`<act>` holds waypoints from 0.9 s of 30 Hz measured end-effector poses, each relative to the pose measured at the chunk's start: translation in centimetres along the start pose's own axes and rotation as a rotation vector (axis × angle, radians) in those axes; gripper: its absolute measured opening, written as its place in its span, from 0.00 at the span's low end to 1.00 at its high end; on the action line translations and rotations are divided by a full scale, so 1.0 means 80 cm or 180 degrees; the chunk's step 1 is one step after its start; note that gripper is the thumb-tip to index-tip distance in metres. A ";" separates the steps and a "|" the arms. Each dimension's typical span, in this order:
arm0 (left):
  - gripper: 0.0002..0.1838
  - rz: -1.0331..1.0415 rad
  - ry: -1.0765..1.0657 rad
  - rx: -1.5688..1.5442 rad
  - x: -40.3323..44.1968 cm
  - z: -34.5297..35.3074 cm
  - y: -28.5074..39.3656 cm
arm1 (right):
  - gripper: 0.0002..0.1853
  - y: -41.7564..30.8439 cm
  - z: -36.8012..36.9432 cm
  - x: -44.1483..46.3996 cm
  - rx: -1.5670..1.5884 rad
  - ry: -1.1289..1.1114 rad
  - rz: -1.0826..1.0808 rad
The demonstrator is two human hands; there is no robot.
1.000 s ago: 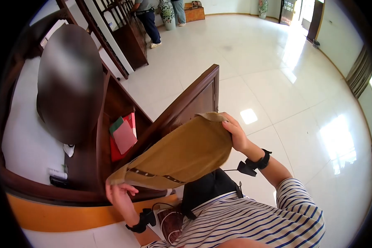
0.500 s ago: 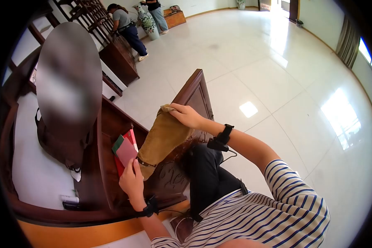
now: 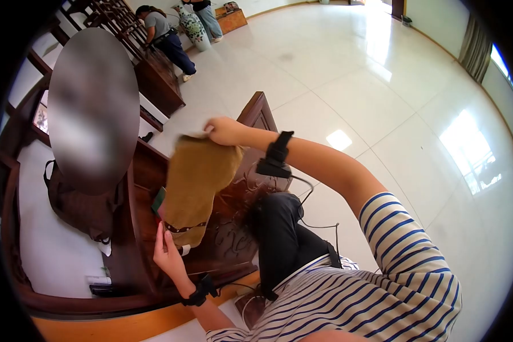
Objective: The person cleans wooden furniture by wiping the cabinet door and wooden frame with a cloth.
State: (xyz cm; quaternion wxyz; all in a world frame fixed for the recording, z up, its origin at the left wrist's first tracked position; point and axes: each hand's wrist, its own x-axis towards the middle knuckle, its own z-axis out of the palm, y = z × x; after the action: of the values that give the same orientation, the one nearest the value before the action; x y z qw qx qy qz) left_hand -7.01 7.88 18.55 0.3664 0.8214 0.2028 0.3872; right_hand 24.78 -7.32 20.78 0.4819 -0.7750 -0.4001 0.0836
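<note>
- A person in a striped shirt (image 3: 404,251) holds a tan cloth (image 3: 196,176) with a dark studded strip in front of an open cabinet (image 3: 145,228).
- The right hand (image 3: 225,131) pinches the cloth's upper edge between thumb and fingers, apparently so that its length hangs down unbunched.
- The left hand (image 3: 170,259), fingers extended, is at the cloth's lower left edge near the strip, perhaps to steady that end; whether it pinches the fabric cannot be told.
- Behind the cloth, a carved door (image 3: 259,114) stands ajar, seemingly for access to the compartment, where a green folder (image 3: 158,202) shows partly covered.
- At left, a dark brown bag (image 3: 80,205) rests on the cabinet's pale top (image 3: 37,245), likely slumped under its own softness; a blurred oval hides what lies above it.
- Beyond, glossy pale floor tiles (image 3: 347,85) reflect daylight.
- At the far side, one person bends toward dark wooden shelving (image 3: 159,80); another stands between a tall floral vase (image 3: 194,28) and a wooden chest (image 3: 232,21).
</note>
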 end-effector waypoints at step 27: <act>0.13 0.0661 -0.0067 0.3197 -0.004 0.098 0.009 | 0.14 0.010 0.105 -0.058 -0.2406 0.1248 -0.1787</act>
State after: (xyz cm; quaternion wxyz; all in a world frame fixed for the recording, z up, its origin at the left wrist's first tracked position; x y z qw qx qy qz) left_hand -1.07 3.76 15.53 -0.1118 0.9158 0.2775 0.2681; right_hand 17.81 -5.00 14.55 0.2378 -0.7589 -0.4973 -0.3467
